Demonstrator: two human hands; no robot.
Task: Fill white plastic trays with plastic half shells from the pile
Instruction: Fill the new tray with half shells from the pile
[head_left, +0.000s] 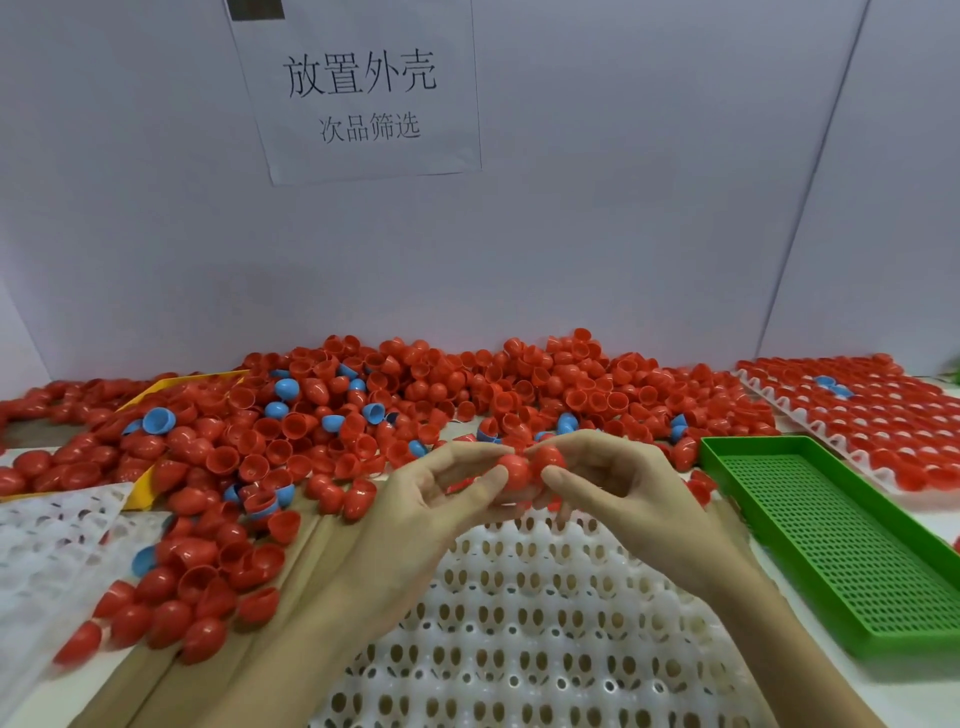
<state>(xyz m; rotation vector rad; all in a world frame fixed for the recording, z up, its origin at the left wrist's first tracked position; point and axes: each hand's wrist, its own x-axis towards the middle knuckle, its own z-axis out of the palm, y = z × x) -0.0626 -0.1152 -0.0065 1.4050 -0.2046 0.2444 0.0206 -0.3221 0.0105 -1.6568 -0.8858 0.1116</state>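
Nearest the camera, at six o'clock, the white perforated plastic tray (545, 613) is lying with every visible socket still vacant, so filling of this tray appears to be only beginning. Just above its far edge, both hands are meeting at the middle of the view: the left hand (441, 488) and the right hand (618, 483) are each pinching red plastic half shells (524, 470) between thumb and fingertips, the shells touching one another. They may be nested and being pulled apart, though that cannot be told for sure. The next move probably calls for separating them and seating each one in a socket, starting at the tray's far row.

At three o'clock a green mesh plastic tray (852, 545) is sitting with nothing in it. At nine o'clock a second white tray (47, 540) is lying beside a yellow tray's corner (140, 493). From ten to one o'clock the pile of red and blue half shells (395, 410) is spreading against the wall. At two o'clock a filled white tray (857, 410) is holding rows of red shells and a couple of blue.

At twelve o'clock, a white paper sign (363, 93) on the wall is reading "放置外壳" and, smaller, "次品筛选".
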